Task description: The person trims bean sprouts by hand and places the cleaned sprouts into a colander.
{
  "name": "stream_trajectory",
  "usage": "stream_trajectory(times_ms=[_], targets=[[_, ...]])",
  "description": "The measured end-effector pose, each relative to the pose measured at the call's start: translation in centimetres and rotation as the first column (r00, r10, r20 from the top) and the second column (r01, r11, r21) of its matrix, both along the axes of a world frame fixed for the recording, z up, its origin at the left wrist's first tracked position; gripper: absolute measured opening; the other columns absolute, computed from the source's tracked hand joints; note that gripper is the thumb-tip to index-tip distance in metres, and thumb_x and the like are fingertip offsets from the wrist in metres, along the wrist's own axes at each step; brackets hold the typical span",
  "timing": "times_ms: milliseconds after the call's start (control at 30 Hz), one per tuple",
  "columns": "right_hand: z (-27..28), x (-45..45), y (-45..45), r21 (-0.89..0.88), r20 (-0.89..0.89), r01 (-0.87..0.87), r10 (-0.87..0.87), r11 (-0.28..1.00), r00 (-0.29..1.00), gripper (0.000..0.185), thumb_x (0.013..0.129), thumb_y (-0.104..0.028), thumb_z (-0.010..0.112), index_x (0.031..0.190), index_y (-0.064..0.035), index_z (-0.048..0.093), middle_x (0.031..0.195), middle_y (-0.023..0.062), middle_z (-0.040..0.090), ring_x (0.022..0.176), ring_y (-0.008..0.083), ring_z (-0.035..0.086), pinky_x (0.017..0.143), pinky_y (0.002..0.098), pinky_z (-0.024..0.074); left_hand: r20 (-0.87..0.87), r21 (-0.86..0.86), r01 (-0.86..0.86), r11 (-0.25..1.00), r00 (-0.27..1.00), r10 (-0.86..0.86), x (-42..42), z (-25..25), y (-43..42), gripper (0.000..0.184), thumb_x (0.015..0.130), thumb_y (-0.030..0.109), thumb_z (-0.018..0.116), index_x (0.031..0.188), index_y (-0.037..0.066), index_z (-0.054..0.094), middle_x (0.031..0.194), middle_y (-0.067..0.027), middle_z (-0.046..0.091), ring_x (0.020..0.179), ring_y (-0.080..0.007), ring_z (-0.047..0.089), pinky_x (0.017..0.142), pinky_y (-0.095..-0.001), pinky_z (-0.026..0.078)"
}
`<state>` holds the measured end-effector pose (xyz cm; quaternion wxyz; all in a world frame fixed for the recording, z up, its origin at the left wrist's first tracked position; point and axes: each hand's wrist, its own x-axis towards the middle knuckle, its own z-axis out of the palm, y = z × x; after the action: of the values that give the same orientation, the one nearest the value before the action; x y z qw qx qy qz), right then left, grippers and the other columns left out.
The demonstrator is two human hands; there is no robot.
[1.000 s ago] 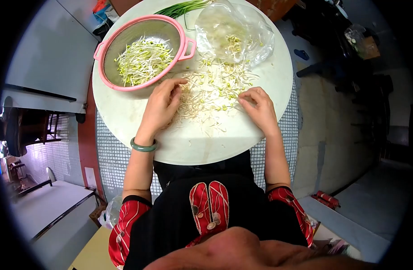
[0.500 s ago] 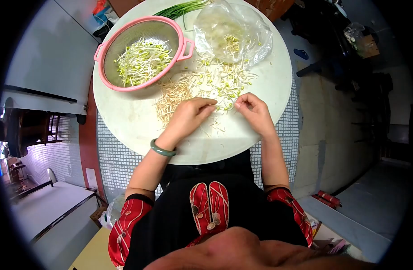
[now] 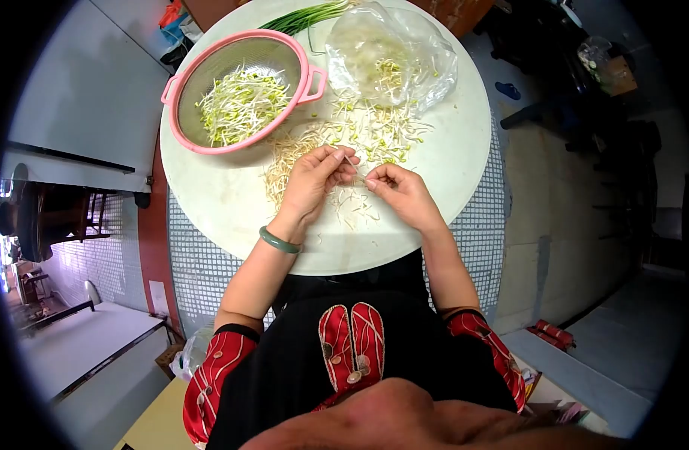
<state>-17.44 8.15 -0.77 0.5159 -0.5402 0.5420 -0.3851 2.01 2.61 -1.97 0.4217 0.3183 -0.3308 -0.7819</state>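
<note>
Room: pale mosaic-tiled floor (image 3: 475, 238) around the table
Surface: round white tabletop (image 3: 217, 196)
Ten o'clock from hands: pink-rimmed mesh colander (image 3: 176, 124), sprouts inside
One o'clock: clear plastic bag (image 3: 432, 75); loose yellow-headed white bean sprouts (image 3: 393, 136) nearer
Left hand (image 3: 308, 180): curled, pinching pale strand (image 3: 350, 160)
Right hand (image 3: 409, 196): half-curled, thumb and forefinger together, grip unclear

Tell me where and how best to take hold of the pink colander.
Grip the colander by its left handle and right handle, one hand coming in from each side. These loops jut from opposite sides of the rim, so a two-handed lift should keep the sprouts balanced. The right handle sits near the plastic bag; approach carefully there.
</note>
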Motion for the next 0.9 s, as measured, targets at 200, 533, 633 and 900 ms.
stream_trajectory(times_ms=[200,533,633,900], targets=[[-0.5,0.7,-0.2,-0.097,-0.091,-0.005,-0.004,0.995,0.996,0.009,0.089,-0.009,0.067,0.095,-0.0020,0.066,0.086,0.0033,0.065,0.072,0.0099,0.057,0.067,0.0254,0.0485,-0.165,0.104,-0.064,0.993,0.983,0.080,-0.2,0.3,0.2,0.021,0.101,0.015,0.055,0.115,0.000,0.057,0.093,-0.0088,0.067,0.085,-0.0179,0.066,0.080,-0.0313,0.056],[-0.1,-1.0,0.5,-0.491,-0.590,-0.227,-0.130,0.841,0.797,0.008,0.082,-0.010,0.070,0.090,-0.0088,0.069,0.098,0.0049,0.064,0.096,0.0235,0.060,0.086,0.0373,0.0447,-0.340,0.163,-0.053,0.985,0.934,0.107,2.4,-0.2,-1.0,0.017,0.099,0.008,0.052,0.115,0.004,0.055,0.090,-0.0057,0.061,0.083,-0.0188,0.064,0.078,-0.0326,0.056],[-0.1,-3.8,0.0,-0.512,-0.663,-0.173,-0.259,0.841,0.702,0.009,0.081,-0.011,0.071,0.089,-0.0088,0.068,0.091,0.0043,0.064,0.092,0.0241,0.061,0.082,0.0381,0.0440,-0.326,0.184,-0.050,0.982,0.939,0.109,2.4,0.0,-0.8,0.013,0.097,0.007,0.052,0.109,0.005,0.055,0.090,-0.0068,0.061,0.081,-0.0196,0.063,0.075,-0.0318,0.054],[0.4,-5.3,0.1,-0.332,-0.739,-0.177,-0.139,0.927,0.659,0.011,0.085,-0.015,0.070,0.089,-0.0055,0.067,0.090,0.0051,0.064,0.087,0.0227,0.059,0.086,0.0353,0.0420,-0.361,0.231,0.059,0.971,0.932,0.030,1.6,-0.8,-0.4,0.005,0.097,0.011,0.056,0.098,0.006,0.056,0.085,-0.0049,0.056,0.064,-0.0126,0.045,0.055,-0.0247,0.038]])
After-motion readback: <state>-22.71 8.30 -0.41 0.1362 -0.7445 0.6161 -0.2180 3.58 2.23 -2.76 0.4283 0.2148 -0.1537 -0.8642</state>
